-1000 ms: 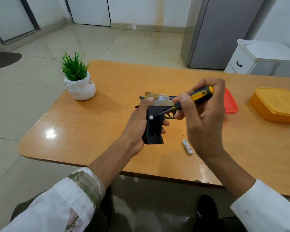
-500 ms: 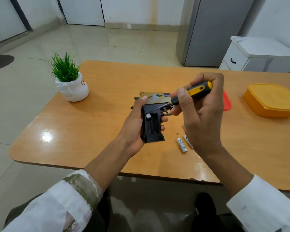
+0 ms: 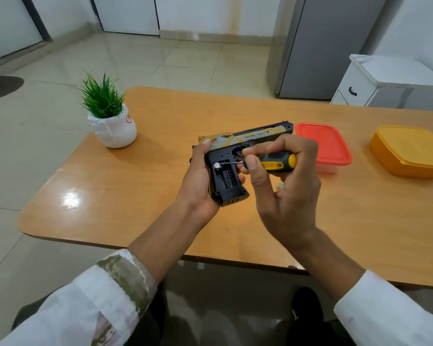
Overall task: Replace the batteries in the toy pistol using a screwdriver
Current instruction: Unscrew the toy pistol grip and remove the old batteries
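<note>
Nearest the camera: two white sleeves, the left sleeve (image 3: pixel 85 303) with a mottled green-brown cuff turned back, the right sleeve (image 3: pixel 390 313) plain.
Left hand (image 3: pixel 198 181): fingers clenched round the grip of the toy pistol (image 3: pixel 223 156), thumb lying up along the rear of the frame, fingertips showing on the grip's far side.
Toy pistol: held over the near middle of the tabletop (image 3: pixel 135 196), butt toward the person, muzzle pointing right, tan printed slide on top, black frame below.
Battery compartment (image 3: pixel 226 178): open in the side of the grip, facing up, with the silvery end of a battery (image 3: pixel 216 166) at its upper end.
Right hand (image 3: pixel 285 196): fingers grasping the screwdriver (image 3: pixel 273 162) by its black-and-yellow handle, thumb and forefinger pinching the front of the handle, the lower fingers loosely bent.
Screwdriver: lying almost level, thin shaft pointing left, tip at the upper part of the compartment just beside the battery's end.
Behind the pistol: a clear box with a red lid (image 3: pixel 328 146), partly hidden by the right hand.
Far right of the tabletop: a closed yellow container (image 3: pixel 410 151), apart from the red one.
Far left corner: a small green plant in a white pot (image 3: pixel 111 126).
Beyond the tabletop: pale floor tiles (image 3: pixel 160 63), a white cabinet (image 3: pixel 385 81) and a grey refrigerator (image 3: pixel 323 46).
</note>
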